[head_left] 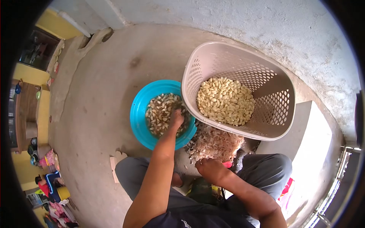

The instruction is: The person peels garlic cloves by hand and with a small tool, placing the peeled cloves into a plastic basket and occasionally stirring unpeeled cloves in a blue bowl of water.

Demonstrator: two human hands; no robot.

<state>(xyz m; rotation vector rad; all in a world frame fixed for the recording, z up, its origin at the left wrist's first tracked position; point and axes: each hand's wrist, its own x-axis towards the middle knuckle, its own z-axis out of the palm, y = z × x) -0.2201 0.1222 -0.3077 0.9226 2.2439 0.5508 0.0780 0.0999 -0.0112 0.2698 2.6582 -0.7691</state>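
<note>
The left hand [177, 117] dips into the garlic cloves [155, 118] in a turquoise basin [137, 110], its fingers partly hidden, so its grip cannot be told; the right hand [210, 168] is curled beside a heap of papery skins [218, 143], its contents out of sight. A perforated basket [270, 76] of pale cloves [224, 100] adjoins the basin on a stained concrete floor [91, 95], near a scuffed whitish wall [243, 17]; yellow walls [32, 74] stand far left.

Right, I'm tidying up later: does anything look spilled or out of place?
Yes: papery skins lie in a loose, ragged heap beside the basket, near the right hand. They look messy because the pale cloves sit contained in the basket.
</note>
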